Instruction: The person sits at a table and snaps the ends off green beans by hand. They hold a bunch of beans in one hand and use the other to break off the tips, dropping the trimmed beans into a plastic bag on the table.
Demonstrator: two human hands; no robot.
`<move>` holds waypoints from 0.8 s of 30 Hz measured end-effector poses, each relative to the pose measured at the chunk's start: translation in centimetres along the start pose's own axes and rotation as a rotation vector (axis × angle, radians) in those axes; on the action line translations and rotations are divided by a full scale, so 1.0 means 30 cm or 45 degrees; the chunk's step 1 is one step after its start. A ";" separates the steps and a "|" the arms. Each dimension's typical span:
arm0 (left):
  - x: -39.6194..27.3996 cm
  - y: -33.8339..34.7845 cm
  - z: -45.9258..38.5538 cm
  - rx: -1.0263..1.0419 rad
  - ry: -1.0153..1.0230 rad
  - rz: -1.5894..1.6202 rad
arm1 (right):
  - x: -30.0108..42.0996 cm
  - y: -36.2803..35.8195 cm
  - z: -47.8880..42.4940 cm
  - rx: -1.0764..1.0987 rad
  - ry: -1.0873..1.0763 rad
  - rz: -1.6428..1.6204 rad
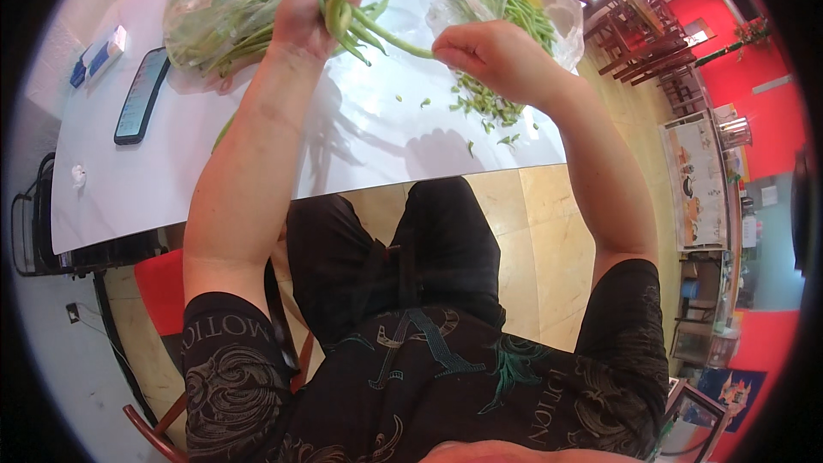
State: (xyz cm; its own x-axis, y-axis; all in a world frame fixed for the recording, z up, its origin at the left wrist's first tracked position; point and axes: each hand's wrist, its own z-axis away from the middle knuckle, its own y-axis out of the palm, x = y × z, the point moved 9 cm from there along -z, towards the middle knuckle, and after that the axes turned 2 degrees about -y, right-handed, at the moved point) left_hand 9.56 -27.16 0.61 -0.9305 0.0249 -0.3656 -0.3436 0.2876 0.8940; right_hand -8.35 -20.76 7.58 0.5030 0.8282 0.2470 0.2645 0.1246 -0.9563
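My left hand is closed around a bunch of green beans, whose ends stick out on both sides of the fist. One long bean runs from that bunch to my right hand, where thumb and forefinger pinch its tip. Behind my left forearm lies a clear plastic bag full of whole green beans. Past my right hand is a second plastic bag holding beans. Small snapped-off bean ends form a loose pile on the white table below my right wrist.
A smartphone with its screen lit lies at the left, near a tissue pack and a crumpled white tissue. The table's front edge runs above my knees. A red-backed chair stands at my left; wooden chairs are far right.
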 end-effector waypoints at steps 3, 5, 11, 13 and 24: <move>0.011 0.007 -0.001 0.026 -0.012 0.004 | 0.017 -0.004 0.000 -0.012 -0.010 0.188; 0.005 -0.016 -0.015 0.022 -0.010 0.060 | 0.032 -0.026 0.011 -0.127 0.020 0.350; 0.028 -0.038 -0.020 0.115 -0.143 -0.066 | -0.046 -0.079 0.066 -0.582 0.328 0.327; 0.008 -0.071 -0.030 0.043 -0.090 -0.181 | -0.110 -0.033 0.082 -0.380 0.450 0.428; -0.046 -0.107 -0.022 -0.154 0.119 -0.305 | 0.033 0.076 -0.020 -0.221 0.234 -0.259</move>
State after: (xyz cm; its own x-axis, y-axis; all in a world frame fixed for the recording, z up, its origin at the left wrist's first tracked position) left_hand 11.87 -28.77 -1.58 -0.8266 -0.1203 -0.5498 -0.5627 0.1579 0.8114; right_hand -6.74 -19.97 5.74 0.5617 0.6812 0.4696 0.5034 0.1691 -0.8474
